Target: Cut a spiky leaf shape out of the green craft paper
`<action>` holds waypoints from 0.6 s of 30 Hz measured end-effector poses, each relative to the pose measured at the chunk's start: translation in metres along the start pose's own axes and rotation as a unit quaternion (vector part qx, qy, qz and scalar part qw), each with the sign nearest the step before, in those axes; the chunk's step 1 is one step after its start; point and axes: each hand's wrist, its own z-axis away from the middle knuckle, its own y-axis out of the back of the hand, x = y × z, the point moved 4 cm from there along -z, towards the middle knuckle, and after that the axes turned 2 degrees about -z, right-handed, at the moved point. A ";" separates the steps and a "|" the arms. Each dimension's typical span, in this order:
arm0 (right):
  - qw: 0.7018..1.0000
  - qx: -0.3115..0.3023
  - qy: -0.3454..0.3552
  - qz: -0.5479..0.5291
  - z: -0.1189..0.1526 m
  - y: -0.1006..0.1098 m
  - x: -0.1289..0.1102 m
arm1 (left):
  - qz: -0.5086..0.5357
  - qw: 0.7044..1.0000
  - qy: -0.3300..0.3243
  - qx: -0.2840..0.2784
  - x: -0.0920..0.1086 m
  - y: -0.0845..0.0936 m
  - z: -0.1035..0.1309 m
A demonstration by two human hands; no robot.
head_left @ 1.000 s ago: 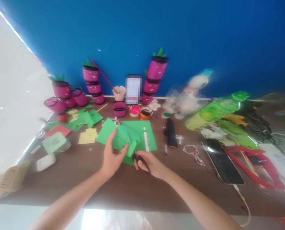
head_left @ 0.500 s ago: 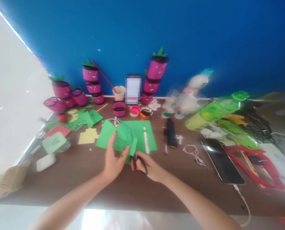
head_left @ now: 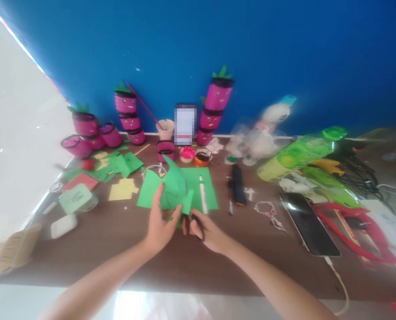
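My left hand (head_left: pixel 163 218) grips a piece of green paper (head_left: pixel 174 184), its thumb and fingers on the sheet's left and lower parts. Black-handled scissors (head_left: pixel 199 227) are in my right hand (head_left: pixel 206 231), fingers through the loops. Their blades are hidden behind the paper at its lower right corner, where a narrow flap (head_left: pixel 187 202) stands out. Beneath lies a larger green sheet (head_left: pixel 208 182) with a white marker (head_left: pixel 203 194) on it. Just beyond stands a small purple cup (head_left: pixel 165 152) with black bands.
Stacked purple containers (head_left: pixel 214 106) with leafy tops line the blue wall. Open paint pots (head_left: pixel 187 154) sit before a propped phone (head_left: pixel 185 124). To the right lie a dark phone (head_left: pixel 309 224) on a cable and a green bottle (head_left: pixel 298 155). Green scraps (head_left: pixel 118 163) are at left.
The held green paper has turned and its pointed upper end now rises higher, in front of the purple cup. Both hands have barely shifted.
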 end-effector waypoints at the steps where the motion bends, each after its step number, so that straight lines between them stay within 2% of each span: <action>1: 1.000 0.003 0.000 0.003 0.000 0.000 -0.001 | 0.002 1.000 -0.001 -0.001 0.000 0.000 0.000; 18: 0.998 0.028 0.037 0.041 -0.001 0.002 -0.005 | 0.032 0.999 0.020 -0.023 0.002 -0.004 -0.003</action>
